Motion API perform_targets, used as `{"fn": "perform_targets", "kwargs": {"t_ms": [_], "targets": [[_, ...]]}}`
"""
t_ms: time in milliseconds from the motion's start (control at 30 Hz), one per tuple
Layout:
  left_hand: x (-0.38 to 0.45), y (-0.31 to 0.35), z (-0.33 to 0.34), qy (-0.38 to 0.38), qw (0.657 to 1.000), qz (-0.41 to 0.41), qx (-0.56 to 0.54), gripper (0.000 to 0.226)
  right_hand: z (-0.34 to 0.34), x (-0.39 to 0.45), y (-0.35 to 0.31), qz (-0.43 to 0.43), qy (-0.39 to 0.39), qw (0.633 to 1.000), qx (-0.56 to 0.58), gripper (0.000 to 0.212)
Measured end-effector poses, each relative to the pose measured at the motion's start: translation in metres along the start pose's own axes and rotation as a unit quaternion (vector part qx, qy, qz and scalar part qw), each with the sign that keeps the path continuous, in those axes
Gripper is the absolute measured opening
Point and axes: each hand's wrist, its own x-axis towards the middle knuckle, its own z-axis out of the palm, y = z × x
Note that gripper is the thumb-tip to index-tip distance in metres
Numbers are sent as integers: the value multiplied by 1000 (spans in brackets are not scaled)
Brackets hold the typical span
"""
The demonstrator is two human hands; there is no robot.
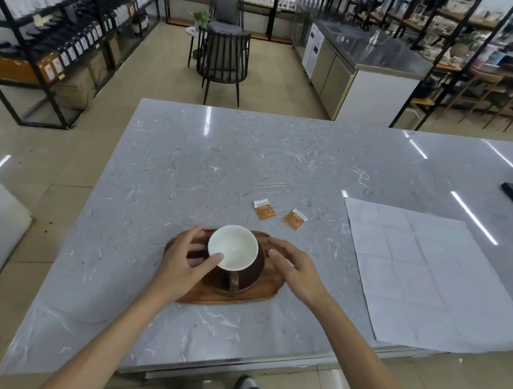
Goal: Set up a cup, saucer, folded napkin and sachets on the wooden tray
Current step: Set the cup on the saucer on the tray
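1. The left hand [186, 260] is low in the middle of the frame, on the left side of the cup [233, 248]. Its fingers are spread out and fairly straight. The thumb tip sits on the white rim, and the other fingers reach along the cup's left side. It is touching, not squeezing. If the thumb pushes down hard on the rim, I think the cup could tip over.

2. The cup stands on the brown saucer [252, 279], and the saucer sits on the wooden tray [269, 294], a bit right of the tray's middle. The cup handle points to the bottom of the frame. A bump could make the cup slide on the saucer.

3. The right hand [294, 269] is just right of the cup, open and loose, holding nothing. I cannot tell if its fingertips touch the saucer or the tray. A quick move to the right could knock the saucer.

4. Two orange sachets [265, 209] lie on the grey table [161, 174], above and right of the tray, not on it yet. They are thin and flat, so they may be hard to pick up.

5. The white napkin [423, 271] lies open and flat at the right of the frame. It is not folded yet. A sloppy fold may not fit beside the saucer.
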Motion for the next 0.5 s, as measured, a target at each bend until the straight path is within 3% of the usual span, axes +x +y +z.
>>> {"fn": "perform_targets", "kwargs": {"t_ms": [100,200,300,500], "targets": [[7,25,5,66,977,105,174,52,-26,-5,5,1,22,999,-34,29],[8,57,27,72,942,219,242,30,-53,-17,18,-1,25,997,-80,29],[1,79,71,-33,924,288,249,16,-80,-33,37,6,39,994,-102,22],[-18,80,197,-218,897,277,267,23,-152,-71,84,-24,126,972,-199,24]]}}
